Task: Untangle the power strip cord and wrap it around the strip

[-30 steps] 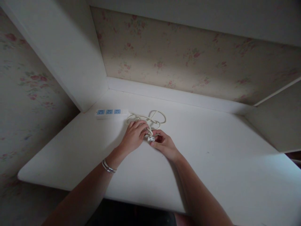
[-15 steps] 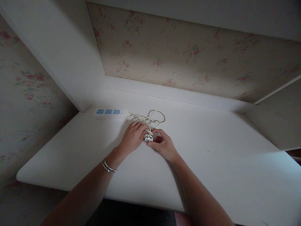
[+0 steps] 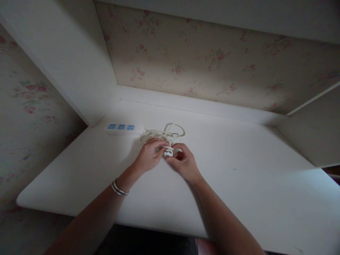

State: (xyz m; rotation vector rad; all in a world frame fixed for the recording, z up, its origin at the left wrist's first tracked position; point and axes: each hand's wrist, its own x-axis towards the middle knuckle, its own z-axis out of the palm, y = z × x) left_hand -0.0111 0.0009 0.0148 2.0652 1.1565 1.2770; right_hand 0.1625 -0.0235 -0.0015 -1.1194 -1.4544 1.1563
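at far left, flowered wallpaper is seen in shadow, cut off by a white panel that rises from the desk. a white power strip with three blue sockets is laid flat against the foot of that panel, near the desk's back left corner. from its right end a pale cord is run out into loose loops, which are heaped on the desk just beyond the fingers. a silver bracelet is worn on the left wrist. the left hand is set palm down, its fingers curled shut over a gathered run of the cord; how much cord is caught under them cannot be told. right beside those fingertips, between the two hands, the white plug is found at the near edge of the loops; whether it rests on the desk cannot be told. it is pinched by the thumb and forefinger of the right hand, whose other fingers are bent in loosely behind; the prongs are too small to be made out. the two hands are brought nearly fingertip to fingertip. to the right, the white desk is backed by a low ledge with the same wallpaper above it, and at far right a slanted shelf is seen in part.
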